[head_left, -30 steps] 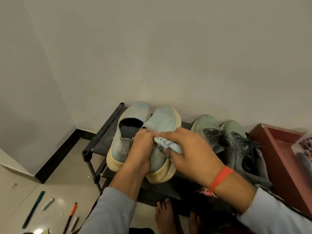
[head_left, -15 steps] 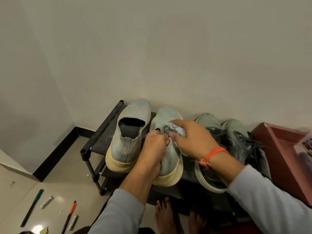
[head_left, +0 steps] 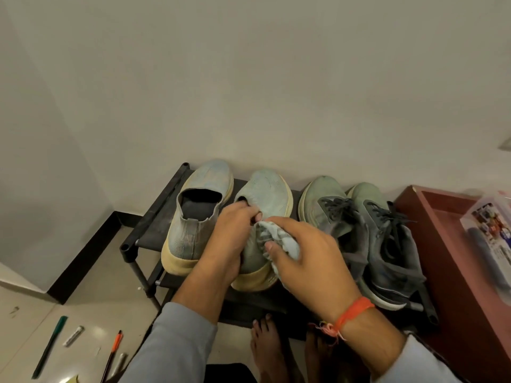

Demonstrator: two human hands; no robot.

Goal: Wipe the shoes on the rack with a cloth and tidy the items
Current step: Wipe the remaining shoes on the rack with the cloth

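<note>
Shoe being wiped: a pale blue-green knit slip-on shoe with a thick cream sole stood second from the left on the top shelf, toe toward the wall, heel at the front edge.
Left hand: the left hand gripped the shoe's collar and heel side, fingers curled into the opening.
Right hand: the right hand held a crumpled pale blue-grey cloth, thumb and fingers curled round it, pressed against the shoe's upper near the collar.
Wrist: an orange thread band with frayed ends circled the right wrist; both arms wore light grey sleeves.
Matching shoe: a second pale blue knit slip-on with a cream sole stood just beside it on the left, its dark lining visible and the upper looking dusty.
Other pair: two sage-green and dark grey lace-up trainers with dark laces stood to the right, touching each other, heels overhanging the front.
Rack: a low black metal-framed shoe rack with dark fabric shelves stood against the wall; a lower shelf showed beneath.
Writing: a printed packet lay in a reddish-brown wooden tray at the right; its print was too blurred to read.
Floor: glossy beige tiles with a green pen, an orange-capped pen and a small white tube lying at the lower left; bare feet stood before the rack.
Room: plain off-white walls with a black skirting strip met in a corner at the left.
</note>
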